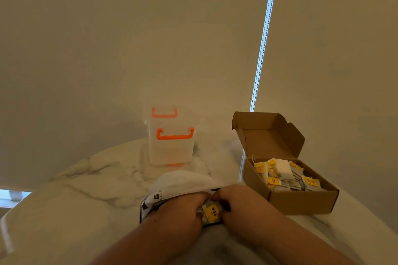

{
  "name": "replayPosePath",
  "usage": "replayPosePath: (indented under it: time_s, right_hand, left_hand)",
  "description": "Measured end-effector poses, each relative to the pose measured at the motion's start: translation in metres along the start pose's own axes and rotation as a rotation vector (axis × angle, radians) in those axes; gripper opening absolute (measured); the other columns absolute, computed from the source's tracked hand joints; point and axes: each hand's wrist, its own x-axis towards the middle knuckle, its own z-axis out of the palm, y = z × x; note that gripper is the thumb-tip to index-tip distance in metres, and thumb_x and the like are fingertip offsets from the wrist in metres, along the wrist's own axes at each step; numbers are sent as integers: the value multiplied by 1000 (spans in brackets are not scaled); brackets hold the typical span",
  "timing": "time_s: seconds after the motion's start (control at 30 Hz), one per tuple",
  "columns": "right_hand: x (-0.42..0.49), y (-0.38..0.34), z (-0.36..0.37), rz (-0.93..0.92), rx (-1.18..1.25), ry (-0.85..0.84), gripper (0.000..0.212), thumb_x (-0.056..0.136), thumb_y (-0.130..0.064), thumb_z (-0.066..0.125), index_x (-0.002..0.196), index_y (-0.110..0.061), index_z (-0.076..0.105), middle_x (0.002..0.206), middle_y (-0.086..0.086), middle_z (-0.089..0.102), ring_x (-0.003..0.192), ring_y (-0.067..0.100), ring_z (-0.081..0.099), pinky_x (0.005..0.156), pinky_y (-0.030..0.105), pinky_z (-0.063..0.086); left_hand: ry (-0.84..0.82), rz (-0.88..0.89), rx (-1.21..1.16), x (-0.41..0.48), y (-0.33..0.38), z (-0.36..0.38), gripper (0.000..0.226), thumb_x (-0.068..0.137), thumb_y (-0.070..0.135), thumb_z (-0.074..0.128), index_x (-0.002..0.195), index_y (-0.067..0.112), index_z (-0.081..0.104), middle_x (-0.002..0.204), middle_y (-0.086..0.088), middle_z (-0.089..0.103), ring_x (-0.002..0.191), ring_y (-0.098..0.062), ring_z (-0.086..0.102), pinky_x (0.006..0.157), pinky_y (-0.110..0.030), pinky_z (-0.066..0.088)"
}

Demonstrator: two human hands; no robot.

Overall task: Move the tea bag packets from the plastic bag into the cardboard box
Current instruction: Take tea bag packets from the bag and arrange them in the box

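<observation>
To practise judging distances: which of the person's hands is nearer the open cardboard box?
Right. The right hand lies just left of the cardboard box; the left hand is farther left, beyond the tea bag packets both hands grip.

The word "TEA" is printed sideways on the yellow label of a tea bag packet (212,211). A red "0" is shown on a yellow tag (273,181) in the cardboard box (301,200). An "H" is printed on the plastic bag (183,180); the smaller print beside it cannot be read.
</observation>
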Motion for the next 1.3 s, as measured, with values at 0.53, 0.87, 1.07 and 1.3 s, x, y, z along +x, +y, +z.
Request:
replayPosePath:
  time_s: [0.53,0.87,1.07,1.3]
  right_hand:
    - [-26,9,-21,-169,343,221,6,84,-35,72,88,-40,71,93,-9,66,84,10,63,77,29,56]
    - [-41,67,-68,117,616,725,5,88,-31,69,86,-29,72,71,-10,69,63,1,65,50,17,51]
    - [-4,111,-46,463,217,524,31,84,-48,67,113,-39,62,90,-15,68,83,10,64,80,40,55]
    - [-3,105,-47,554,24,613,52,74,-57,72,119,-38,55,96,-10,50,86,13,47,85,39,43]
  left_hand:
    - [-87,-15,82,20,-4,-6,36,100,36,34,130,49,49,136,20,48,123,-6,46,105,-28,38]
    - [55,-115,-5,10,0,-12,24,92,56,47,105,43,62,103,22,59,97,0,54,90,-24,47]
    - [53,-159,-13,9,-2,-10,16,89,55,52,99,45,62,99,25,59,94,3,54,86,-20,46]
    - [79,-187,-23,8,-4,-7,27,85,58,58,109,47,54,104,26,56,96,2,53,82,-16,42]
